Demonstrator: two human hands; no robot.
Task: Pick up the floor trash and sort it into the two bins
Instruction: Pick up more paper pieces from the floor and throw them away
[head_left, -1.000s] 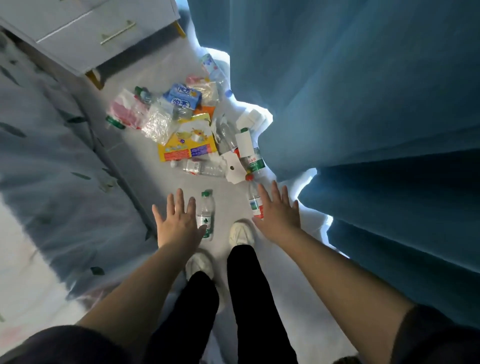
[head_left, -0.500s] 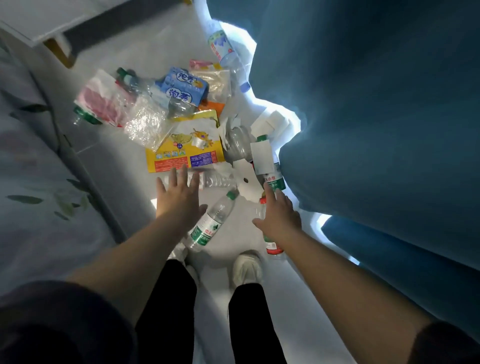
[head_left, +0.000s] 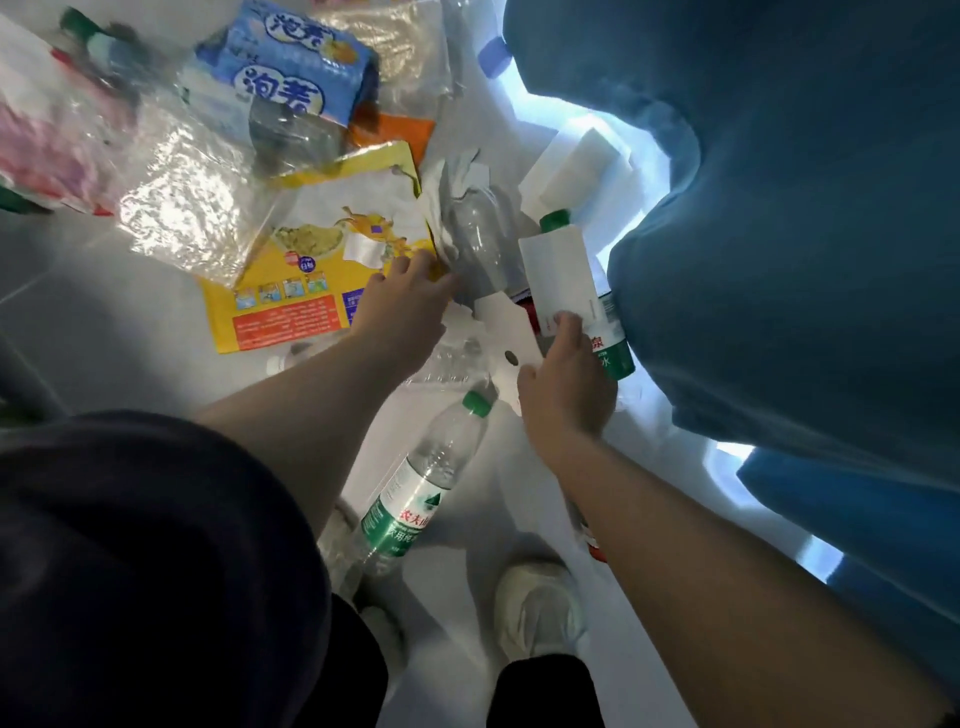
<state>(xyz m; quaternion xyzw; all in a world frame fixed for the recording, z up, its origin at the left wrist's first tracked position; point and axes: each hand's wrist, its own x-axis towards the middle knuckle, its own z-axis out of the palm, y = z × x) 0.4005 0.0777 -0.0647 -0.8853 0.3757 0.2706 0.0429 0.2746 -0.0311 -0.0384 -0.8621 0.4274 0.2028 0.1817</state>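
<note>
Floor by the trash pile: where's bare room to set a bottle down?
Bare floor lies left of the yellow packet, beside the left forearm. A narrower strip runs between the green-capped bottle and the right forearm. Between the left hand and right hand it is crowded.

We cannot tell whether the left hand (head_left: 400, 312) pinches the yellow packet (head_left: 291, 312) or only touches its edge; the fingertips blur there. The right hand (head_left: 566, 387) hides part of a green-labelled bottle (head_left: 610, 348), and its hold is unclear. The top edge cuts off the blue packet (head_left: 291, 67). The blurred pink bag (head_left: 47, 150) runs off the left. The right forearm hides all but a sliver of a red-labelled bottle (head_left: 592, 540).
</note>
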